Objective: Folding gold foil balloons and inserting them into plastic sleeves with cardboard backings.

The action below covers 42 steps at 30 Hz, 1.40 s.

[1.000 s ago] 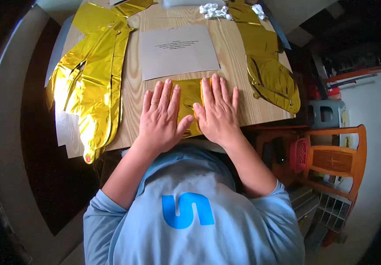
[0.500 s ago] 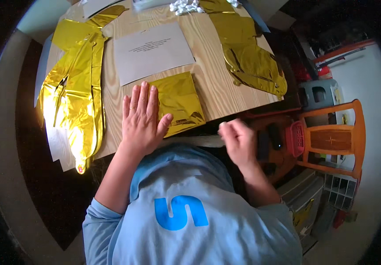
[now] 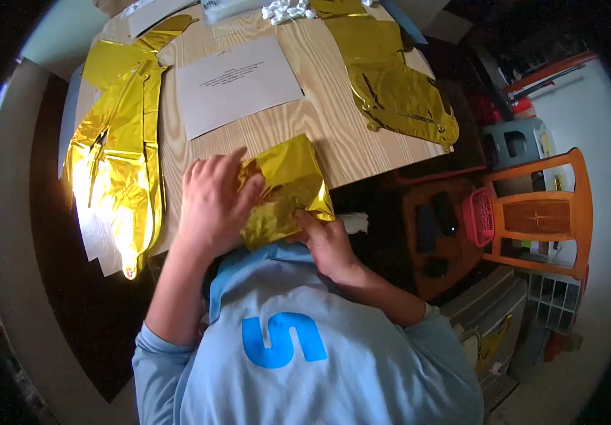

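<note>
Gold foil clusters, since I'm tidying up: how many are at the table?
3: the left foil cluster and right foil cluster on the table, plus the folded packet in the right hand. Overlaps may hide more.

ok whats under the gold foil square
The right hand holds the near edge of the gold foil square, thumb on top, its fingers mostly hidden beneath. The wooden table shows beyond the far edge; whatever else lies under the foil is covered.

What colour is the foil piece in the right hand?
The foil piece is shiny yellow-gold, best seen in the head view.
</note>
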Each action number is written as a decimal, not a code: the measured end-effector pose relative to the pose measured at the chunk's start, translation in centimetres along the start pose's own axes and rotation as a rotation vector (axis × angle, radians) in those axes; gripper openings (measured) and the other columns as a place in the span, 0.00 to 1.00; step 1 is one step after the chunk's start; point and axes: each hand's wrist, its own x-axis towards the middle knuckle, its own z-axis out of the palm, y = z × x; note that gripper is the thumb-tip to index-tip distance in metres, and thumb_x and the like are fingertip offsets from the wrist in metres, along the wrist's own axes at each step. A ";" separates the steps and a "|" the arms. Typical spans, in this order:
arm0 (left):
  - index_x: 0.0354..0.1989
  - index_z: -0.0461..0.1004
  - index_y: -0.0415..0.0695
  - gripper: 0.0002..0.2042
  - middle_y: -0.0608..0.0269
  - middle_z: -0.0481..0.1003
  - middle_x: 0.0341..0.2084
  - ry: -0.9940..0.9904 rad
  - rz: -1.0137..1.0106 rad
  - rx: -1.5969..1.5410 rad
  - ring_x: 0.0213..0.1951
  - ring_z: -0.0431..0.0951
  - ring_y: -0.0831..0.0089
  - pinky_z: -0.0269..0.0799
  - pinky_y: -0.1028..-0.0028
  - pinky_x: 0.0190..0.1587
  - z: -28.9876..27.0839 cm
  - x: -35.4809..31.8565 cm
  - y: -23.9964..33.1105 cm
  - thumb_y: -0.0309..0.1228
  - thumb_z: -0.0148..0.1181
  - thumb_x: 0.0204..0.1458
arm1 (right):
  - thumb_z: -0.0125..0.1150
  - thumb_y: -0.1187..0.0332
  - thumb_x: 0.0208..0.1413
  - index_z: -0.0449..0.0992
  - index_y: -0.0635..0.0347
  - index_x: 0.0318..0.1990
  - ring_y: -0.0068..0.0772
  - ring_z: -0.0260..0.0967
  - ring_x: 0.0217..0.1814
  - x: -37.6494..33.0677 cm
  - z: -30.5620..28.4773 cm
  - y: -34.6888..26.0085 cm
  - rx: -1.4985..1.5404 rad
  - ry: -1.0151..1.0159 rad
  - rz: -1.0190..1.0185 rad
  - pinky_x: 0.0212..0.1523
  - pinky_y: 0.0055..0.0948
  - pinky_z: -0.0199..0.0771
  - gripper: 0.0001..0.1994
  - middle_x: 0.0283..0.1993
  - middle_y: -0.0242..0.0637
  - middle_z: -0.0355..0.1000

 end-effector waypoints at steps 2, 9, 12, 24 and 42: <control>0.51 0.75 0.40 0.21 0.53 0.80 0.34 -0.040 -0.055 -0.262 0.38 0.80 0.58 0.75 0.63 0.45 -0.6 1.8 -1.3 0.40 0.65 0.53 | 0.55 0.64 0.66 0.75 0.67 0.51 0.25 0.74 0.44 -0.2 -0.5 0.1 -0.116 0.016 -0.029 0.44 0.29 0.76 0.15 0.45 0.35 0.78; 0.40 0.77 0.38 0.12 0.65 0.76 0.22 -0.577 -0.136 -0.570 0.24 0.75 0.79 0.70 0.76 0.27 -1.9 5.1 -2.5 0.35 0.63 0.57 | 0.55 0.70 0.65 0.74 0.67 0.53 0.25 0.75 0.48 -1.3 -0.1 -2.2 -0.126 -0.042 -0.140 0.48 0.28 0.77 0.13 0.48 0.35 0.76; 0.35 0.76 0.38 0.09 0.70 0.72 0.19 -0.656 -0.196 -0.761 0.20 0.71 0.83 0.65 0.79 0.23 -1.7 5.3 -2.7 0.33 0.60 0.60 | 0.56 0.70 0.63 0.71 0.65 0.56 0.27 0.73 0.52 -1.3 0.9 -3.6 0.000 -0.059 -0.130 0.53 0.31 0.74 0.16 0.52 0.35 0.74; 0.33 0.74 0.42 0.10 0.73 0.71 0.18 -0.607 -0.184 -1.031 0.18 0.69 0.85 0.63 0.81 0.21 -1.4 5.6 -4.5 0.35 0.59 0.62 | 0.60 0.69 0.60 0.67 0.60 0.60 0.32 0.69 0.59 0.3 4.0 -5.7 0.476 -0.242 -0.048 0.60 0.36 0.69 0.21 0.57 0.36 0.72; 0.50 0.72 0.36 0.17 0.62 0.79 0.28 -0.509 -0.218 -0.840 0.26 0.76 0.80 0.71 0.79 0.26 -2.2 5.7 -3.1 0.29 0.65 0.55 | 0.55 0.74 0.62 0.65 0.62 0.62 0.35 0.69 0.60 1.2 5.1 -6.2 0.493 -0.138 -0.097 0.64 0.40 0.67 0.21 0.58 0.37 0.71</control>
